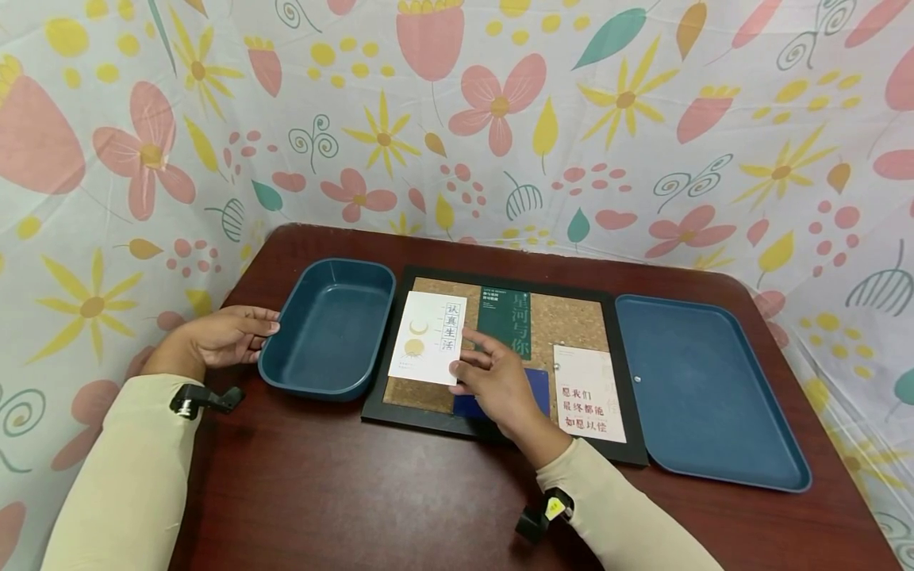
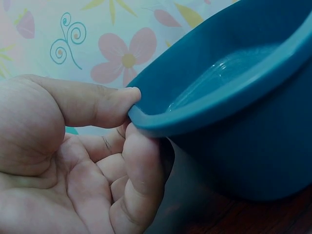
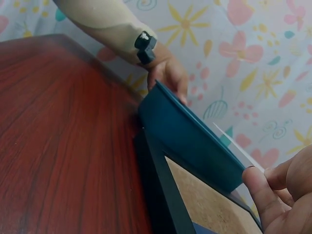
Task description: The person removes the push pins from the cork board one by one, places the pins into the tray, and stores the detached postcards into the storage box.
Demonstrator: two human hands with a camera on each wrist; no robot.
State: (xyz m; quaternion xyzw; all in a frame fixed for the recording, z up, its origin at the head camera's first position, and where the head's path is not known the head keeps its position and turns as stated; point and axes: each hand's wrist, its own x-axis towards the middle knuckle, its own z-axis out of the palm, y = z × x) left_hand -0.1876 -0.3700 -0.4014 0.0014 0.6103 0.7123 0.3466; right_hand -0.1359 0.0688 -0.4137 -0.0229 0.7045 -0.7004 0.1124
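In the head view my left hand (image 1: 232, 337) is at the left side of a deep blue plastic bin (image 1: 332, 325). The left wrist view shows its thumb and fingers pinching the bin's rim (image 2: 195, 119). My right hand (image 1: 503, 388) pinches the right edge of a white card (image 1: 421, 341) with a gold moon print and blue characters. Seen edge-on in the right wrist view, the card (image 3: 239, 146) is raised off the cork board (image 1: 574, 317). A green card (image 1: 503, 321), a blue card (image 1: 539, 388) partly behind the right hand, and a pale card with red characters (image 1: 589, 396) lie on the board.
A flat blue tray (image 1: 714, 388) lies right of the board. A pushpin (image 1: 638, 379) shows at the board's right frame. The dark red wooden table (image 1: 343, 484) meets a flower-patterned cloth (image 1: 443, 127) at the back and sides.
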